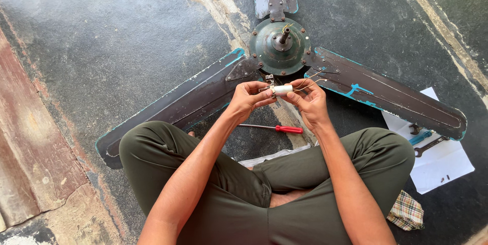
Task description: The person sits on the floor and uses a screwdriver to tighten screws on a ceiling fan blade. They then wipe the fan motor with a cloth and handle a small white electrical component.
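We have single view only: head-worn camera, looking almost straight down from above seated person. We face dark, worn stone floor [127, 47]; frame top lies ahead of person. We sit near: own crossed legs in olive-green trousers [244, 194] fill bottom edge, forearms rise through centre. Dark three-bladed metal ceiling fan [279, 47] spans upper half, top blade cut by frame edge. No second view, so no shared scene part.

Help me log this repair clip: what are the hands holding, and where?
Both hands, left hand and right hand, hold a small white cylinder by its two ends; thin wires trail from it.
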